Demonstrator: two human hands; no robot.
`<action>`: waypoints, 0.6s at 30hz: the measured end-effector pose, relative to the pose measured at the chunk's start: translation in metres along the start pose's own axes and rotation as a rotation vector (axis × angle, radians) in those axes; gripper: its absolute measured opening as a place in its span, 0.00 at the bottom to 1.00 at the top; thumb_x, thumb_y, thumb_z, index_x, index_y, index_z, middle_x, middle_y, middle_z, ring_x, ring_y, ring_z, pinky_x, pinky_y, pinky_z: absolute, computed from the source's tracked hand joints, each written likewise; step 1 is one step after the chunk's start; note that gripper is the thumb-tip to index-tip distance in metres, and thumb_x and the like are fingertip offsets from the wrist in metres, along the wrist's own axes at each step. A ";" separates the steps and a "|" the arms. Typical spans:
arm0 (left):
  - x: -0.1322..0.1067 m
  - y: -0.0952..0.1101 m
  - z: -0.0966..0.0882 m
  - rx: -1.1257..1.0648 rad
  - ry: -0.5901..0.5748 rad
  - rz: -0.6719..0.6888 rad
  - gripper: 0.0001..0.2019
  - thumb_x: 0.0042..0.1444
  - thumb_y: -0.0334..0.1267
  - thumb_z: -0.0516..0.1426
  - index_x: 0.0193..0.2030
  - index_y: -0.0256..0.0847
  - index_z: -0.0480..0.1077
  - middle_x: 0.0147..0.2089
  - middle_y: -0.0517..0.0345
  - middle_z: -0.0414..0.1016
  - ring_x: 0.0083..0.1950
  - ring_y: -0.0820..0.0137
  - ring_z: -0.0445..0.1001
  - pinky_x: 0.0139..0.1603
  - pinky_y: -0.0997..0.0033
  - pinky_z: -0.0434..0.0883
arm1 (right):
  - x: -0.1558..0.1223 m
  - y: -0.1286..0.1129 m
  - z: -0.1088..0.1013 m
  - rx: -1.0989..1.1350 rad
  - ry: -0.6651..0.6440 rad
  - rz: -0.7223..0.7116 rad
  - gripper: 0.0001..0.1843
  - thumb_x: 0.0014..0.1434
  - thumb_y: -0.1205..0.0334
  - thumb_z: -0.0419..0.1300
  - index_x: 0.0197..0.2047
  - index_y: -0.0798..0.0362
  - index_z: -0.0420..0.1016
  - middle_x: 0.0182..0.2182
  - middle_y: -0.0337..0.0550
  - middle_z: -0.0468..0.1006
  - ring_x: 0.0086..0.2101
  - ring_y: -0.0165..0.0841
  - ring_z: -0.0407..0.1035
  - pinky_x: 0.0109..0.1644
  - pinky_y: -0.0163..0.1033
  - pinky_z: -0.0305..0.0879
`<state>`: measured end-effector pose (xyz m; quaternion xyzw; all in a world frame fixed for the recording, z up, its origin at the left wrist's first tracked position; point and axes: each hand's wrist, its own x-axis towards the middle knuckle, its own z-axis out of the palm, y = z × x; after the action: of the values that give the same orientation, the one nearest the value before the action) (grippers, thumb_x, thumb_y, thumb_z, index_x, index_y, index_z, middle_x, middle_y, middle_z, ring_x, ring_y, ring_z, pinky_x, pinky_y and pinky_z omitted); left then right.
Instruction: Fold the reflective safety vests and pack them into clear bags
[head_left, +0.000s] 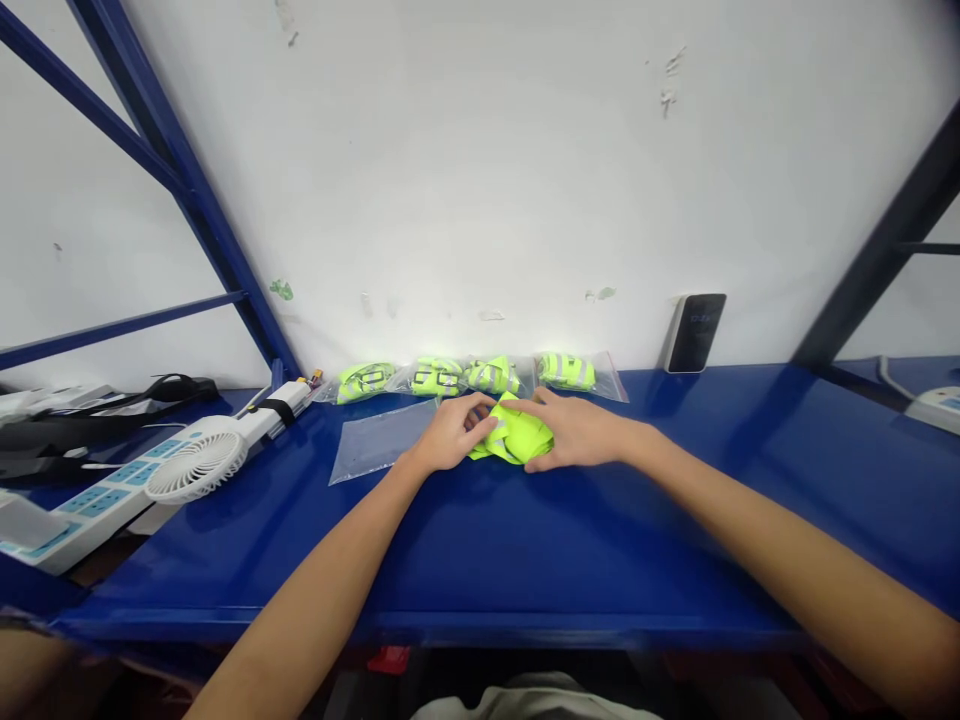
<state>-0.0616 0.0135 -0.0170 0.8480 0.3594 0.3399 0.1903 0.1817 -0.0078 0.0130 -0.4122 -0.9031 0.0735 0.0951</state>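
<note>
A fluorescent yellow reflective belt bundle [523, 432] with grey bands lies loosely folded on the blue table [480, 560]. My left hand [456, 430] grips its left side with curled fingers. From the right, my right hand [574, 428] closes around the other side, thumb near the tabletop and fingers over the top. Parts of the bundle are covered by both hands. Just left of my left hand lies a flat clear plastic bag [379, 440], partly behind that hand.
Along the wall stand several clear bags with rolled yellow belts [566, 372]. A dark-screened device [696, 333] leans at the back right. On the left are a white fan [196, 467], a power strip [97, 500] and black straps [45, 450]. Blue posts [217, 220] flank the table.
</note>
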 end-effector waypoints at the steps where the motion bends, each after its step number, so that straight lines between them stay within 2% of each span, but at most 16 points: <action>1: 0.000 0.000 0.001 -0.011 -0.011 -0.025 0.20 0.62 0.49 0.54 0.55 0.39 0.69 0.37 0.56 0.76 0.32 0.71 0.72 0.34 0.72 0.69 | 0.004 0.010 0.001 0.078 0.025 -0.012 0.49 0.51 0.39 0.65 0.71 0.45 0.55 0.54 0.55 0.71 0.44 0.50 0.73 0.48 0.50 0.67; 3: 0.000 0.000 0.003 0.022 -0.026 -0.041 0.24 0.61 0.49 0.55 0.61 0.41 0.65 0.39 0.56 0.76 0.33 0.71 0.73 0.35 0.71 0.69 | 0.008 0.028 0.005 0.228 0.130 0.006 0.35 0.60 0.45 0.57 0.68 0.48 0.61 0.55 0.52 0.74 0.47 0.47 0.72 0.51 0.47 0.66; 5: 0.001 0.002 0.005 0.094 -0.042 -0.005 0.22 0.61 0.48 0.55 0.60 0.43 0.67 0.40 0.56 0.76 0.36 0.69 0.73 0.39 0.70 0.69 | 0.008 0.040 0.010 0.319 0.272 0.082 0.27 0.66 0.50 0.49 0.64 0.52 0.66 0.49 0.51 0.77 0.44 0.44 0.73 0.50 0.46 0.66; 8: 0.002 0.010 0.011 0.148 -0.088 0.067 0.16 0.60 0.47 0.56 0.49 0.40 0.74 0.40 0.53 0.76 0.39 0.67 0.73 0.41 0.68 0.68 | 0.004 0.049 0.016 0.317 0.446 0.233 0.27 0.68 0.50 0.44 0.63 0.55 0.64 0.34 0.47 0.79 0.34 0.42 0.74 0.43 0.46 0.67; 10: 0.003 0.016 0.016 0.063 -0.119 0.045 0.15 0.61 0.48 0.55 0.42 0.39 0.76 0.38 0.53 0.76 0.38 0.67 0.73 0.40 0.69 0.69 | 0.001 0.052 0.018 0.235 0.482 0.294 0.29 0.69 0.49 0.43 0.66 0.56 0.60 0.29 0.46 0.77 0.31 0.44 0.73 0.41 0.48 0.67; 12: 0.005 0.020 0.023 -0.151 -0.139 -0.057 0.18 0.62 0.50 0.53 0.37 0.37 0.76 0.35 0.52 0.77 0.36 0.67 0.75 0.38 0.69 0.70 | -0.001 0.055 0.019 0.147 0.464 0.289 0.30 0.69 0.49 0.43 0.67 0.56 0.58 0.33 0.49 0.79 0.35 0.46 0.73 0.42 0.50 0.67; 15: 0.006 0.021 0.033 -0.533 -0.166 -0.283 0.21 0.62 0.53 0.51 0.39 0.36 0.74 0.31 0.53 0.77 0.28 0.67 0.77 0.31 0.69 0.72 | -0.002 0.057 0.019 0.169 0.389 0.150 0.31 0.65 0.48 0.53 0.68 0.52 0.58 0.52 0.55 0.76 0.43 0.47 0.73 0.47 0.50 0.67; 16: 0.007 0.020 0.035 -0.601 -0.155 -0.332 0.22 0.62 0.54 0.51 0.41 0.35 0.74 0.29 0.54 0.77 0.24 0.68 0.76 0.27 0.71 0.71 | -0.002 0.056 0.020 0.229 0.371 0.097 0.33 0.63 0.49 0.57 0.68 0.51 0.59 0.56 0.55 0.72 0.44 0.46 0.72 0.47 0.49 0.68; 18: 0.008 0.019 0.036 -0.591 -0.058 -0.346 0.22 0.62 0.53 0.51 0.43 0.35 0.73 0.24 0.58 0.73 0.17 0.71 0.72 0.20 0.74 0.65 | 0.000 0.052 0.023 0.396 0.341 0.037 0.35 0.57 0.53 0.64 0.65 0.50 0.62 0.59 0.52 0.70 0.41 0.41 0.73 0.45 0.46 0.70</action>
<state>-0.0225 0.0035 -0.0275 0.6919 0.3783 0.3677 0.4929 0.2145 0.0248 -0.0209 -0.4082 -0.8345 0.1801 0.3234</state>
